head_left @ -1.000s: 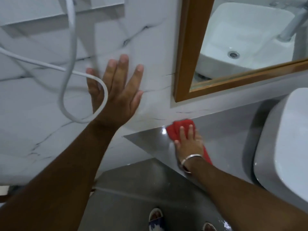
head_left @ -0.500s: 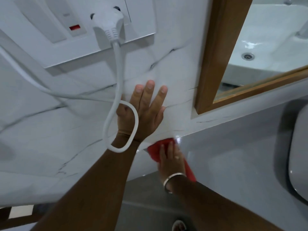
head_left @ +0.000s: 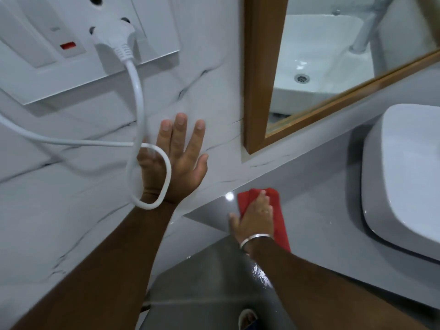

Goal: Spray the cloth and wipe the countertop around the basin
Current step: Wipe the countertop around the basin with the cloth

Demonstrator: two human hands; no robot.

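Observation:
A red cloth (head_left: 277,215) lies flat on the grey countertop (head_left: 316,210), close to its left corner by the wall. My right hand (head_left: 256,217) presses down on the cloth with fingers spread over it; a metal bangle sits on that wrist. My left hand (head_left: 177,158) is flat against the white marble wall (head_left: 71,210), fingers apart, holding nothing. The white basin (head_left: 402,177) stands on the countertop to the right of the cloth. No spray bottle is in view.
A white cable (head_left: 137,91) hangs from a plug in the wall socket (head_left: 114,36) and loops across my left wrist. A wood-framed mirror (head_left: 254,75) hangs above the countertop. The grey floor (head_left: 202,282) and a sandalled foot (head_left: 247,317) show below.
My right hand and the red cloth have slid right along the countertop, away from the corner. The camera has swung, bringing the basin back into view. My left hand stays on the wall.

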